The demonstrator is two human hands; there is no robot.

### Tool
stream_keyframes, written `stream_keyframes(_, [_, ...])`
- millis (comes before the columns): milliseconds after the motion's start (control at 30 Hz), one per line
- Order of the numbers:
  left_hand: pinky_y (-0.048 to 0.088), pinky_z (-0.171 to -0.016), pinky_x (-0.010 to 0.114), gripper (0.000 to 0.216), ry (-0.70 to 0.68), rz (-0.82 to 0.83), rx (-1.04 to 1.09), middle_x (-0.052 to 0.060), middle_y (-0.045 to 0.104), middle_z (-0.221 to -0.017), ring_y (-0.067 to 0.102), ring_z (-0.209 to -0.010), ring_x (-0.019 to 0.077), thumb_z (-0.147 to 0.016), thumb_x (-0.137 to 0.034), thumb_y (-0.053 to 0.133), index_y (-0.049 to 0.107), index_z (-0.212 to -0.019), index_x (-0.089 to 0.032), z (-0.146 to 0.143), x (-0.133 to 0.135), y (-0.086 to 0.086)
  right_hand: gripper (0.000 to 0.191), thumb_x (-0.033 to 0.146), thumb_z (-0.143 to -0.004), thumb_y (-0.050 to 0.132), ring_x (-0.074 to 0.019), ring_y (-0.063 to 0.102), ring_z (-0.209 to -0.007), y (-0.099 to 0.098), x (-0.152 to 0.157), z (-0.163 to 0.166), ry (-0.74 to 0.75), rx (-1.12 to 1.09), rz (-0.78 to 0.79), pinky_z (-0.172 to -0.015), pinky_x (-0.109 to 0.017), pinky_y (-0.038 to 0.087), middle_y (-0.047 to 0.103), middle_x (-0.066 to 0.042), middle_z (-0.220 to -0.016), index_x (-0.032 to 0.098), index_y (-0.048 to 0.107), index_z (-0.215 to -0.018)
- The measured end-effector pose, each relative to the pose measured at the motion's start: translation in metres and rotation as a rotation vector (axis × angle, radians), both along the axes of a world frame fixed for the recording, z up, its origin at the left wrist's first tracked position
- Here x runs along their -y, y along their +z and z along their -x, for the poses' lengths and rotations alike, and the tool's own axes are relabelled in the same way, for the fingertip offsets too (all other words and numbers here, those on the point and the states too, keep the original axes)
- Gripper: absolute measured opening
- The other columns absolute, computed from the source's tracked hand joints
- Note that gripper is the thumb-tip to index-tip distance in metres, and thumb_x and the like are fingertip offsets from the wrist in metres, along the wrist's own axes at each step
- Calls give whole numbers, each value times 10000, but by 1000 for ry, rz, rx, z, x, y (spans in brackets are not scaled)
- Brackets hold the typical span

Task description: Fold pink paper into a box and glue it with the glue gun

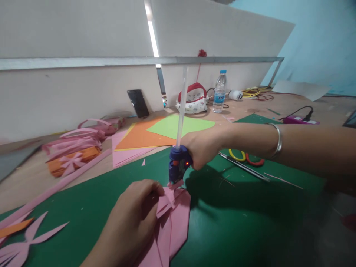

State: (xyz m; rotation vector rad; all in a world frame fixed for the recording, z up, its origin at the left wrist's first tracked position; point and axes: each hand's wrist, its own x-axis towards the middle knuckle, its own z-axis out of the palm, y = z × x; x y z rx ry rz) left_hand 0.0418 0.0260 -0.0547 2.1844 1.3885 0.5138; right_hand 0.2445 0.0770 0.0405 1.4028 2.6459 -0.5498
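Note:
Gripped in my right hand (204,146) is a dark blue hot glue gun (178,165) with a small red light lit. A long clear glue stick (182,107) rises from its back end, and its nozzle points down at a pink paper bow (168,200). The bow lies over a folded pink paper piece (178,224) on the green cutting mat (222,230). My left hand (136,211) pinches the bow's left side between thumb and fingers. The nozzle tip is partly hidden by pink paper.
Orange paper (141,135) and light green paper (194,126) lie behind the mat. A craft knife (247,168) and scissors (237,154) rest right. Pink paper cutouts (20,248) and decorated pieces (75,161) sit left. A phone (138,104), pouch (194,105) and water bottle (220,92) stand behind.

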Motion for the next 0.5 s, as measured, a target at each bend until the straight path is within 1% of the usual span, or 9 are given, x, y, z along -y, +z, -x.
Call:
stream_keyframes(100, [465, -776, 426, 147, 15, 0, -17, 61, 627, -920, 598, -872, 253, -788, -345, 475, 545, -837, -225, 2, 1, -1, 244, -16, -507, 662, -97, 498, -532, -1, -1, 6, -56, -78, 1, -450, -220, 328, 488, 70, -467, 212, 583, -469])
stream_keyframes(200, [455, -801, 429, 188, 10, 0, -13, 61, 626, -942, 593, -896, 257, -799, -384, 480, 551, -874, -227, 3, 2, -2, 225, -12, -501, 664, -103, 504, -536, -1, 0, 8, 0, -80, 18, -455, -221, 341, 504, 65, -473, 201, 596, -484])
stream_keyframes(267, [455, -809, 419, 172, -1, 4, 5, 53, 621, -945, 593, -897, 248, -792, -374, 494, 544, -870, -230, 2, 2, -2, 227, -19, -504, 653, -104, 500, -529, 0, 1, 5, 13, -72, 31, -461, -223, 352, 504, 67, -473, 203, 607, -500])
stream_keyframes(400, [452, -790, 402, 133, 3, 2, -12, 43, 611, -913, 582, -881, 243, -777, -345, 504, 535, -837, -230, 1, 1, -1, 236, -24, -503, 648, -103, 465, -481, 4, 5, -7, -25, -35, 58, -435, -230, 335, 467, 66, -445, 207, 601, -491])
stream_keyframes(500, [442, -786, 397, 145, 8, -9, -22, 40, 603, -904, 572, -883, 243, -790, -364, 497, 525, -839, -230, 1, 1, -1, 187, 16, -531, 648, -115, 476, -504, 7, 7, -17, -13, 14, 65, -441, -238, 335, 504, 47, -497, 199, 619, -558])
